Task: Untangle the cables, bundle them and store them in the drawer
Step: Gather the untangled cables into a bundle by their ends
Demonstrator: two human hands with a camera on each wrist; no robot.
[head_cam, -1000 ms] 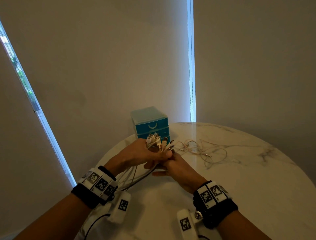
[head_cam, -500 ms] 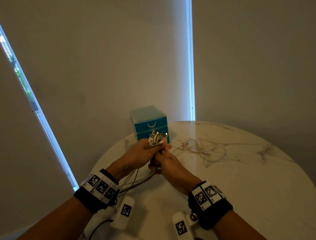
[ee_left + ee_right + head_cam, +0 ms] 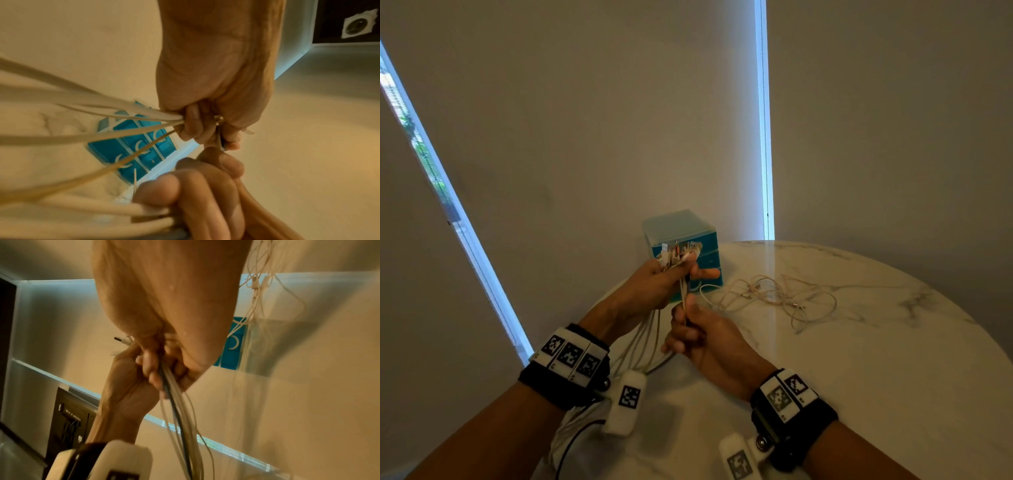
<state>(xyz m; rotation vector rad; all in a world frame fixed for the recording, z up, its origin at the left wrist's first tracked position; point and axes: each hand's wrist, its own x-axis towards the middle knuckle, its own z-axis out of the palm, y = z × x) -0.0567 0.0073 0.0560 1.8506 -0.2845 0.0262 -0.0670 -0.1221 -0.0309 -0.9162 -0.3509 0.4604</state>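
My left hand (image 3: pixel 666 277) grips a bundle of white cables (image 3: pixel 645 337) just below their plugs (image 3: pixel 678 250), which stick up in front of the teal drawer unit (image 3: pixel 681 228). Just below it, my right hand (image 3: pixel 685 330) is curled round the same strands, one dark cable (image 3: pixel 175 410) among them. The bundle hangs down toward the table edge. In the left wrist view my left hand's fingers (image 3: pixel 192 125) clamp the strands (image 3: pixel 102 138) in front of the shut drawers (image 3: pixel 131 146). A second, thin tangle of cables (image 3: pixel 774 291) lies loose on the table.
The round marble table (image 3: pixel 876 359) stands against blinds, with the drawer unit at its far left edge. The loose tangle lies to the right of the drawers. White sensor pods (image 3: pixel 625 402) hang from both wristbands near the table's near edge.
My left hand has lifted the plug ends up in front of the drawers. My right hand has slid down the bundle, away from the left, and now grips it lower.
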